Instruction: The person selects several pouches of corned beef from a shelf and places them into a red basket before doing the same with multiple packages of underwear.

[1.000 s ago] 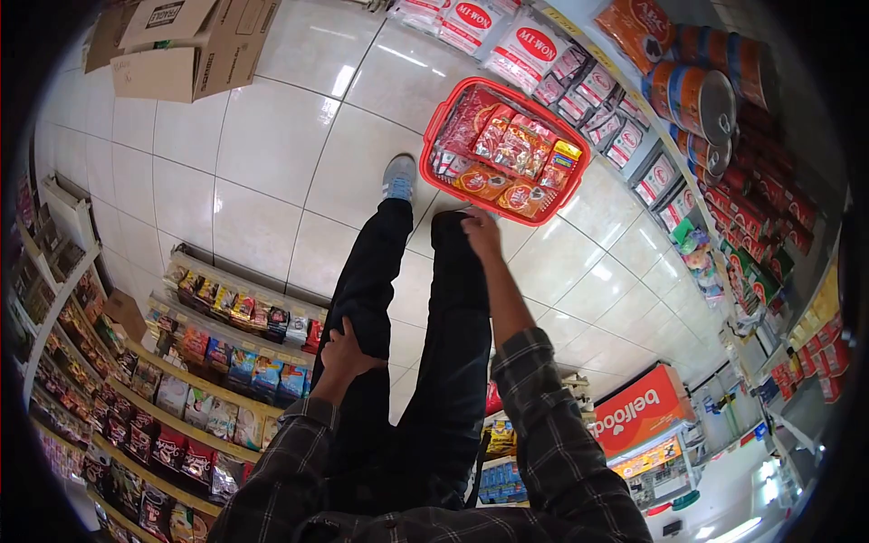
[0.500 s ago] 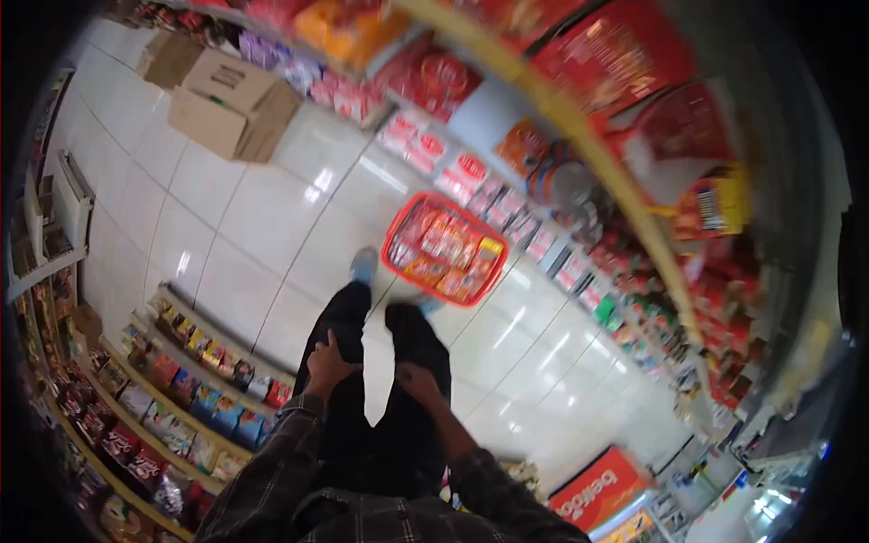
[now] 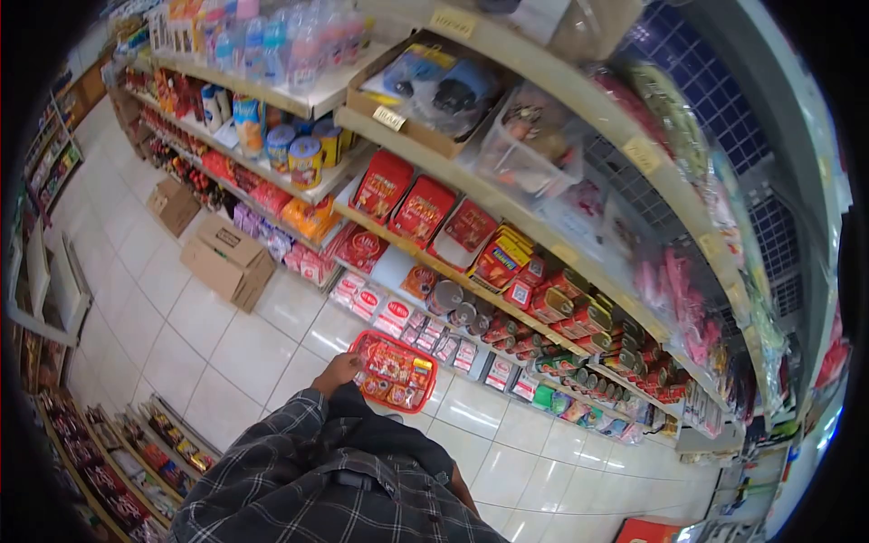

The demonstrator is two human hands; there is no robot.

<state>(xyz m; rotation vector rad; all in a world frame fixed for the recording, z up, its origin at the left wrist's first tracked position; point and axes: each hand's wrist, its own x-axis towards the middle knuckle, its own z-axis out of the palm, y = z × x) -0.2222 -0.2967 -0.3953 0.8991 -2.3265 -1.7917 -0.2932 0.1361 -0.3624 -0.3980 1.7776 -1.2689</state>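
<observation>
My left hand [image 3: 338, 373] is at my bent left knee, its fingers loosely extended and overlapping the left rim of a red plastic basket [image 3: 425, 396] in this view. The basket stands on the tiled floor against the lowest shelf, filled with small red and orange packets [image 3: 391, 364]. My right forearm [image 3: 463, 489] shows beside my right leg, while the hand itself is hidden behind my body and dark trousers.
Shelves ahead hold red tins [image 3: 421, 208], cans [image 3: 554, 303], yellow packs [image 3: 501, 258] and baby bottles [image 3: 303, 50]. Small white-and-red boxes [image 3: 394, 315] line the bottom shelf. A cardboard box [image 3: 228, 261] stands on the floor at left. Snack shelves [image 3: 100, 452] are behind on the left.
My view has tilted up towards the shelves, and my body is lower and bent forward. My left hand has come close to the basket; my right hand has gone out of sight.
</observation>
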